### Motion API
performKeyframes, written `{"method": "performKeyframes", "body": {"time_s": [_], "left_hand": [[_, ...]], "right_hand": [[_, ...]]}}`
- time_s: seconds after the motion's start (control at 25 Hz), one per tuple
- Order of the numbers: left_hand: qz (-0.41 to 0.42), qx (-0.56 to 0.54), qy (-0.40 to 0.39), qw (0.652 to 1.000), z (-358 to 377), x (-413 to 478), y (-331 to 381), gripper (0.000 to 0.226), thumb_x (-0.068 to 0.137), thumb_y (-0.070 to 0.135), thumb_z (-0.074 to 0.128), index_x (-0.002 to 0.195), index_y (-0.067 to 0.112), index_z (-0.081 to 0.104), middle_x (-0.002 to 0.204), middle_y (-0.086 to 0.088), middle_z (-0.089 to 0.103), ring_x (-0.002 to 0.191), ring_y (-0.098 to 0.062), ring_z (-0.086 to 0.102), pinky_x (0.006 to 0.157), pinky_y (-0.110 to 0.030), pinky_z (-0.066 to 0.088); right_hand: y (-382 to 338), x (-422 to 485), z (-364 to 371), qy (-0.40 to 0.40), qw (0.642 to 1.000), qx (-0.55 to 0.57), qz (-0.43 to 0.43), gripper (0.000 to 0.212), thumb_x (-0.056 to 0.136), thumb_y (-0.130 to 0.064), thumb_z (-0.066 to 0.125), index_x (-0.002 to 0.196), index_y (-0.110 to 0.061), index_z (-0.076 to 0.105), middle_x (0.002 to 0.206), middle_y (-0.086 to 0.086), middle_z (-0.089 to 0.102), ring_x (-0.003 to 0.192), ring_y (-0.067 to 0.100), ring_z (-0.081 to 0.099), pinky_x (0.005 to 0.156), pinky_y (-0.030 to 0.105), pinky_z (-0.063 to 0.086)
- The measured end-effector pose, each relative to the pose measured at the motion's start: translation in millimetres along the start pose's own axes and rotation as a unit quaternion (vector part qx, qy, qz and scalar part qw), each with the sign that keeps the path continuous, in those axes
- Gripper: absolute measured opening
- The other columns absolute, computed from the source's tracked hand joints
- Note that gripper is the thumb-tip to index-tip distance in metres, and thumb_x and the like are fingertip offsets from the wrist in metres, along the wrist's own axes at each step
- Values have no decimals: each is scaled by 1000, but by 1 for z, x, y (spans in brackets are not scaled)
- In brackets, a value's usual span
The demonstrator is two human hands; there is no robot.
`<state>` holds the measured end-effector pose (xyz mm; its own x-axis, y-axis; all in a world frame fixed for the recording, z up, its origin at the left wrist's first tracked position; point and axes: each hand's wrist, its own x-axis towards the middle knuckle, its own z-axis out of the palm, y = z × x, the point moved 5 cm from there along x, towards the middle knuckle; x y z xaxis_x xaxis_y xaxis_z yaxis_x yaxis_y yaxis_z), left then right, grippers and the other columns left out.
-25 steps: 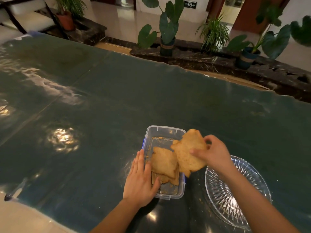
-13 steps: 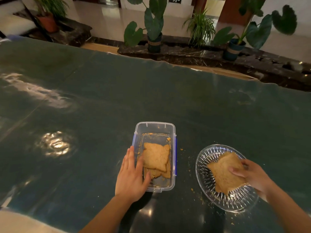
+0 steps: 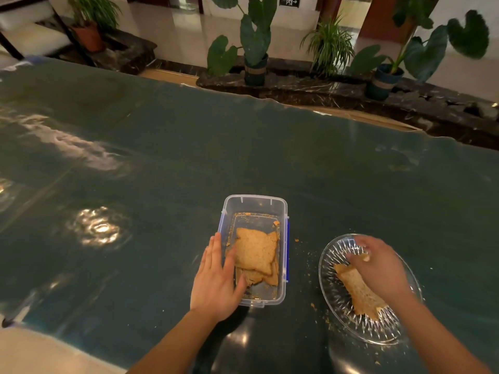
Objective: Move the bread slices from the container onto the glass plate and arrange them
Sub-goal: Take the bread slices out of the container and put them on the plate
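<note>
A clear plastic container (image 3: pixel 255 205) with blue clips sits on the dark green table and holds a small stack of toasted bread slices (image 3: pixel 256 252). My left hand (image 3: pixel 217 282) lies flat against the container's left wall, fingers spread, thumb over the rim. To the right stands a cut-glass plate (image 3: pixel 334 292) with one bread slice (image 3: pixel 359 291) lying on it. My right hand (image 3: pixel 380 265) rests on top of that slice, fingers curled over its far end, covering part of it.
Crumbs (image 3: pixel 313 306) are scattered on the table between container and plate. The green glossy table (image 3: pixel 243 147) stretches far back and left. Potted plants (image 3: pixel 255 49) stand on a dark ledge beyond the table's far edge.
My right hand carried a bread slice from above the container over to the glass plate and laid it down. The left hand stayed against the container.
</note>
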<state>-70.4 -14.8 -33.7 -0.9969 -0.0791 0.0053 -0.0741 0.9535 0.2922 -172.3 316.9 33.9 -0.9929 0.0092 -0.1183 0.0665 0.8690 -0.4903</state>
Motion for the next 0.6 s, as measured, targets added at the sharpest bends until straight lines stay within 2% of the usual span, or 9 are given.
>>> {"method": "performKeyframes", "body": {"time_s": [0.24, 0.32, 0.44, 0.52, 0.6], "left_hand": [[-1, 0, 2, 1000, 1, 0, 0, 70, 95, 59, 32, 154, 25, 16, 164, -14, -6, 151, -24, -11, 121, -40, 5], [1, -3, 3, 1000, 1, 0, 0, 70, 95, 58, 33, 154, 24, 17, 164, -15, -4, 151, -25, -9, 122, -41, 7], [2, -7, 4, 1000, 0, 0, 1, 69, 95, 55, 34, 154, 22, 19, 164, -16, -3, 151, -26, -8, 123, -42, 8], [-1, -7, 5, 1000, -1, -1, 1, 69, 95, 54, 36, 154, 20, 21, 164, -16, -2, 151, -26, -6, 123, -41, 8], [-3, -4, 5, 1000, -1, 0, 3, 69, 95, 52, 37, 153, 18, 23, 164, -17, 0, 151, -27, -4, 123, -42, 10]], "right_hand": [[-118, 14, 34, -59, 984, 28, -166, 34, 82, -31, 67, 115, -31, 60, 102, -15, 62, 97, 7, 57, 83, 28, 50], [-151, 17, 56, -91, 970, 7, -224, 36, 81, -29, 66, 117, -29, 59, 106, -10, 65, 100, 9, 59, 83, 29, 50], [-187, 25, 101, -163, 942, -86, -279, 43, 80, -20, 64, 123, -18, 56, 118, 5, 64, 109, 23, 59, 90, 37, 51], [-193, 32, 129, -232, 923, -166, -259, 51, 79, -18, 67, 126, -10, 51, 125, 12, 59, 114, 30, 56, 95, 40, 49], [-188, 37, 146, -271, 899, -254, -232, 62, 74, -24, 74, 128, -8, 47, 128, 15, 56, 117, 33, 53, 97, 42, 47]]}}
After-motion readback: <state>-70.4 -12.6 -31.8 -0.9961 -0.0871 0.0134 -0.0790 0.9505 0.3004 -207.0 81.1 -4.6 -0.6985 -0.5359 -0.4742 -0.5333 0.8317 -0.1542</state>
